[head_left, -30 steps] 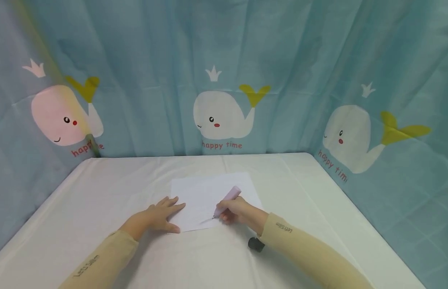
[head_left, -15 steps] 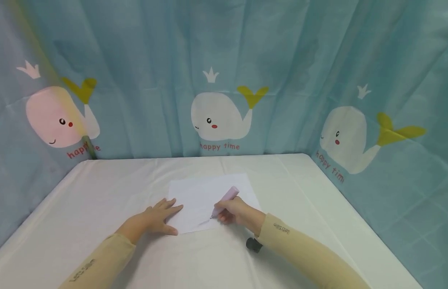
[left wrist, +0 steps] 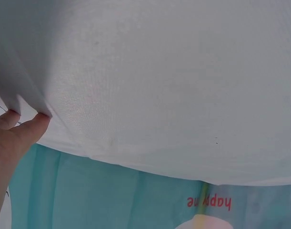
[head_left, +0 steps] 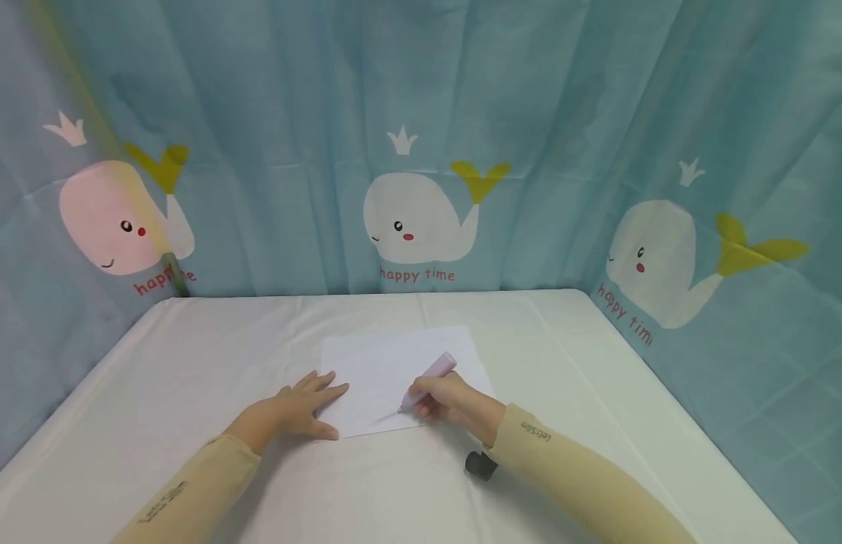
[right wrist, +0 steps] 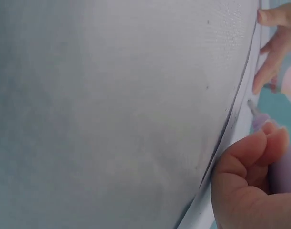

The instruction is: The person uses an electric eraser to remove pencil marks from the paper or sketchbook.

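Note:
A white sheet of paper lies on the table in the head view. My left hand rests with spread fingers over its left edge. My right hand pinches a thick lilac pen, tilted, its thin tip at the paper near the front edge. A faint grey streak runs left from the tip; whether it is a line or a shadow I cannot tell. In the right wrist view the curled fingers grip the pen's lilac barrel. The left wrist view shows only some left fingers.
A small black object lies on the white-covered table in front of the paper, partly hidden by the right sleeve. Blue curtains with whale prints stand behind the table and at both sides.
The whole view shifted slightly and came back. The pen tip stays near the same spot by the paper's front edge. My left hand keeps its place on the paper.

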Available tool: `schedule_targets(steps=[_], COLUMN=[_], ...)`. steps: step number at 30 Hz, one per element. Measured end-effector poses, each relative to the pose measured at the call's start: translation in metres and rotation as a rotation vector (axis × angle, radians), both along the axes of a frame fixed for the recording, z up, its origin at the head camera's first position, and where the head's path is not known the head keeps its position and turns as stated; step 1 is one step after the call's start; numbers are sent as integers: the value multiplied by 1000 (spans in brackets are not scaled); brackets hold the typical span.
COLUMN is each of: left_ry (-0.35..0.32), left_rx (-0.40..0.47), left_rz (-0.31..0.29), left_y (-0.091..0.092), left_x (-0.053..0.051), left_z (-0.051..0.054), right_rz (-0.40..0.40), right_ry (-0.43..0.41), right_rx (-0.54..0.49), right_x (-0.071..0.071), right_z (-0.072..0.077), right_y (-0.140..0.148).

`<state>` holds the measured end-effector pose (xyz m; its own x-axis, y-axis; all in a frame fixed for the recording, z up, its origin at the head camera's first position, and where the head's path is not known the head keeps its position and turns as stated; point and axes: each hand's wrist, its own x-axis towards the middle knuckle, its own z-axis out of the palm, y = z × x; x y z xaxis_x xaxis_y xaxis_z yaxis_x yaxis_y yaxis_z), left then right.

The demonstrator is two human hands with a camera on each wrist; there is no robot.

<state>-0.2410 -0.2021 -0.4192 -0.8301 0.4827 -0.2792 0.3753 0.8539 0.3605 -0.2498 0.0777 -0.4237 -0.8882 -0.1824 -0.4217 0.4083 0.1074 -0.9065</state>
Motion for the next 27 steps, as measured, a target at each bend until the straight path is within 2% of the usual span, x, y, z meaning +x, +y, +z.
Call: schedule_targets(steps=[4, 10, 17, 27], left_ry=[7, 12, 6, -10], left_rx=[-3, -9, -6, 3], left_rz=[-8, -5, -2, 1], left_y=[1, 0, -1, 1], left_x=[-2, -4, -6, 0], left_z=[-1, 0, -3, 3], right_rz=[-28, 33, -1, 7], right_ry=[-1, 20, 25, 45], right_rx=[-6, 72, 93, 121], right_x=[-2, -4, -5, -3], right_z=[1, 0, -1, -1], right_y=[-1, -5, -8, -9])
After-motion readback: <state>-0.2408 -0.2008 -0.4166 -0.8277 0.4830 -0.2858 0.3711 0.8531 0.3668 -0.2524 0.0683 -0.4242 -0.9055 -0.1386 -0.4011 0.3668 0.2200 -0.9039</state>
